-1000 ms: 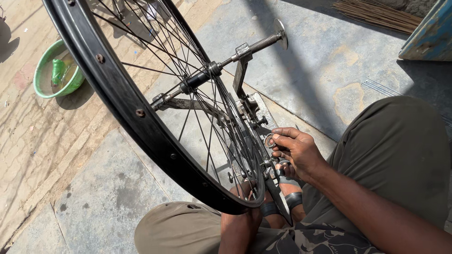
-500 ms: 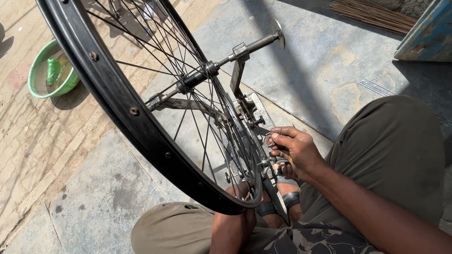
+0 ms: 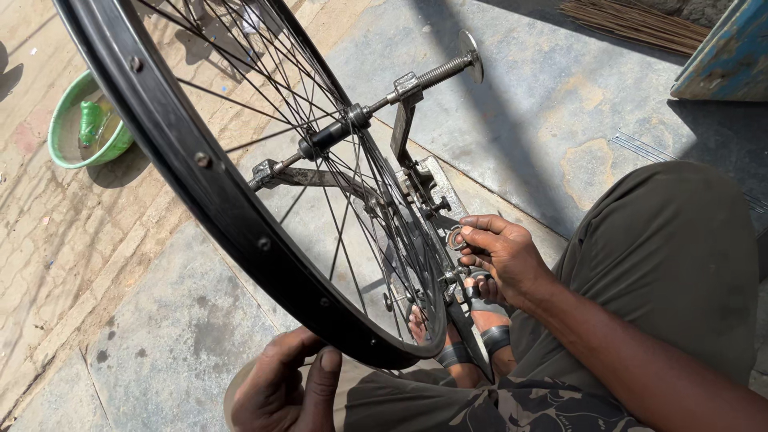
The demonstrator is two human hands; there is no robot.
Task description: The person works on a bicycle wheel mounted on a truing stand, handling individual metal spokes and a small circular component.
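A black bicycle wheel rim (image 3: 200, 172) with thin spokes is mounted by its hub axle (image 3: 336, 136) in a metal truing stand (image 3: 408, 160) on the concrete. My right hand (image 3: 504, 260) pinches a small round spoke wrench (image 3: 456, 238) at the spokes, close to the rim's lower right part. My left hand (image 3: 276, 384) is low in the view, under the wheel, with thumb and fingers laid against the outer edge of the rim's lowest stretch. My knees and sandalled feet (image 3: 480, 336) sit close around the stand's base.
A green bowl (image 3: 60, 140) holding a green bottle stands on the brick paving at the left. A blue painted object (image 3: 720, 64) and a bundle of brown sticks (image 3: 632, 20) lie at the top right. Loose thin spokes (image 3: 640, 144) rest on the concrete.
My left hand has come out from behind the rim and moved left along its lower edge. The right hand stays at the spokes with the wrench.
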